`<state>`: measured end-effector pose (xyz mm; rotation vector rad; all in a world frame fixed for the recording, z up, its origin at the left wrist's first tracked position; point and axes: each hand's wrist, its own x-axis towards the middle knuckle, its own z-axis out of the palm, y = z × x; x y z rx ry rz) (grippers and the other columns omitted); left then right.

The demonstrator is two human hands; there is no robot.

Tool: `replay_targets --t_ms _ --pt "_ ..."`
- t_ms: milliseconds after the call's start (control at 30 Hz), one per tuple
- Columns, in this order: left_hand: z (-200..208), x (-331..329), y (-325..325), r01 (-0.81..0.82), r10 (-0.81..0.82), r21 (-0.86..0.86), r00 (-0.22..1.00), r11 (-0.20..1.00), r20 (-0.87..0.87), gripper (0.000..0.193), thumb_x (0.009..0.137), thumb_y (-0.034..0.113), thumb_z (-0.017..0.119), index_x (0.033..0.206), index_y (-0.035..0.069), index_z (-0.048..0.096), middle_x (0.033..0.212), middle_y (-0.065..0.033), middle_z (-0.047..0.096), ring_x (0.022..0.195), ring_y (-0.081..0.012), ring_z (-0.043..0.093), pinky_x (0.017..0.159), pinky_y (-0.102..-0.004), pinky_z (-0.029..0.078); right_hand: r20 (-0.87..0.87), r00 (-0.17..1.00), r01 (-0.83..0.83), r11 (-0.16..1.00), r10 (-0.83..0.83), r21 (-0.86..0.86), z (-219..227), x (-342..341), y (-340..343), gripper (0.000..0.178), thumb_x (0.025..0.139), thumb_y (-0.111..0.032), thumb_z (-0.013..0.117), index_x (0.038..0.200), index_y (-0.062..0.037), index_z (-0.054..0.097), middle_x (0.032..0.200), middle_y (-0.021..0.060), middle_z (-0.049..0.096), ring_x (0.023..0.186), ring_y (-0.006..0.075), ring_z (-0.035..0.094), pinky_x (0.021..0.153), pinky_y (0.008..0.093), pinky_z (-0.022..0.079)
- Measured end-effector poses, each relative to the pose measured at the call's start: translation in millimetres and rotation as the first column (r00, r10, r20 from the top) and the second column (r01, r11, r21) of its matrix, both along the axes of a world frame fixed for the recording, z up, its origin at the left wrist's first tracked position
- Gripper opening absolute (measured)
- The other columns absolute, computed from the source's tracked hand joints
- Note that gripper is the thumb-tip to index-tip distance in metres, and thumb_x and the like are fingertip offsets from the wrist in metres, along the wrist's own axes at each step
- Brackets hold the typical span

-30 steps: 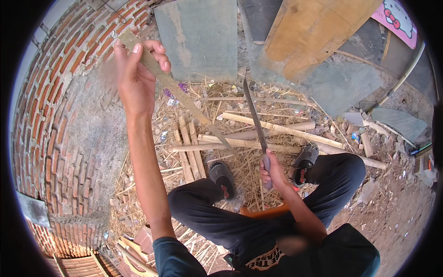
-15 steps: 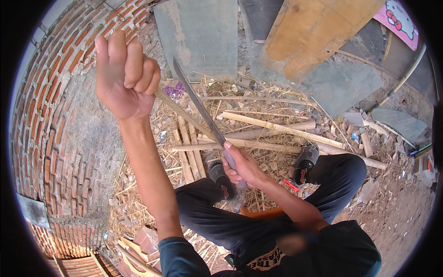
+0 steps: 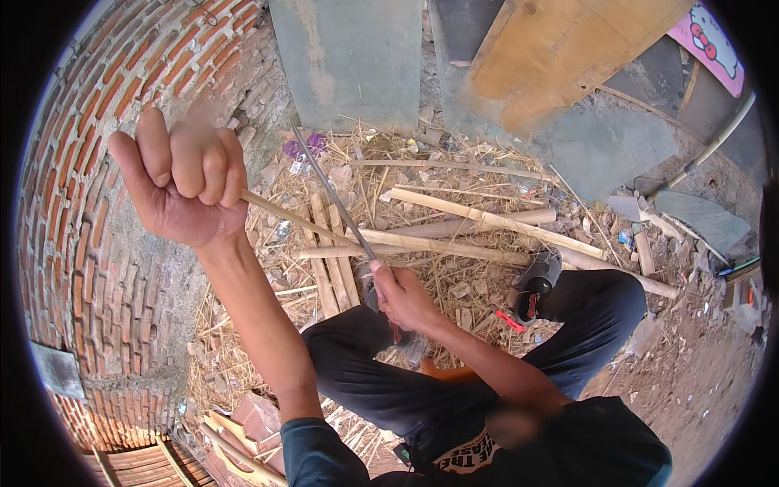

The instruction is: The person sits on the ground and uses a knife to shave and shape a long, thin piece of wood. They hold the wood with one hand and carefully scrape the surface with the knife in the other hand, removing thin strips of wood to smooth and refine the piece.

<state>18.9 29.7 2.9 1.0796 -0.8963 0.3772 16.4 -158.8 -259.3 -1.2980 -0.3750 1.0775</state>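
Raised at the upper left, my left hand [image 3: 185, 180] is closed in a fist round one end of a thin bamboo strip [image 3: 292, 217]. The strip slopes down to the right from the fist, and its far end reaches the blade near my right hand. My right hand [image 3: 403, 297] is wrapped round the handle of a long machete [image 3: 331, 191]. Its dark, narrow blade points up and to the left, seen nearly edge-on, and crosses the strip close to the handle. Most of the handle is hidden by my fingers.
Split bamboo pieces [image 3: 487, 221] and bamboo poles lie on ground strewn with shavings and rubble. A brick wall [image 3: 97, 243] rises at the left. Grey boards [image 3: 349, 73] and a tan board [image 3: 560, 57] lean at the back. A red-handled tool [image 3: 510, 320] lies by my shoe.
My left hand has moved left and down with the strip. The machete has turned more edge-on, and my right hand has shifted slightly left and down.
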Motion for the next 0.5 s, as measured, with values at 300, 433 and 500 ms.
replay_targets --t_ms 300,433,500 --pt "1 -10 -2 0.001 -0.003 0.055 0.999 0.998 0.045 0.049 0.116 0.043 0.032 0.077 0.015 0.037 0.05 0.0047 0.03 0.035 -0.0037 0.02 0.032 -0.0196 0.022 0.317 0.948 -0.008 0.997 -0.017 0.075 59 -4 6 0.056 0.112 -0.049 0.046 0.074 -0.0075 0.049 0.059 -0.0022 0.045 0.049 0.008 0.044 0.046 0.0294 0.038" --pt "-1 -8 -4 0.022 -0.023 0.031 1.0 0.999 0.022 0.049 0.117 0.043 0.029 0.078 0.015 0.037 0.049 0.0054 0.029 0.035 -0.0039 0.019 0.032 -0.0197 0.021 0.231 0.971 0.077 0.996 -0.067 -0.034 -23 -15 3 0.065 0.11 -0.051 0.042 0.073 -0.0006 0.058 0.056 0.0072 0.053 0.052 0.0239 0.056 0.058 0.0437 0.047" --pt "-1 -7 1 0.007 -0.007 0.017 1.0 1.0 0.029 0.049 0.117 0.043 0.028 0.078 0.015 0.037 0.049 0.0057 0.028 0.035 -0.0038 0.019 0.032 -0.0199 0.02 0.265 0.962 0.07 0.997 -0.062 -0.02 -24 -11 0 0.066 0.11 -0.051 0.043 0.069 -0.0011 0.056 0.055 0.007 0.054 0.051 0.0217 0.056 0.055 0.0429 0.047"
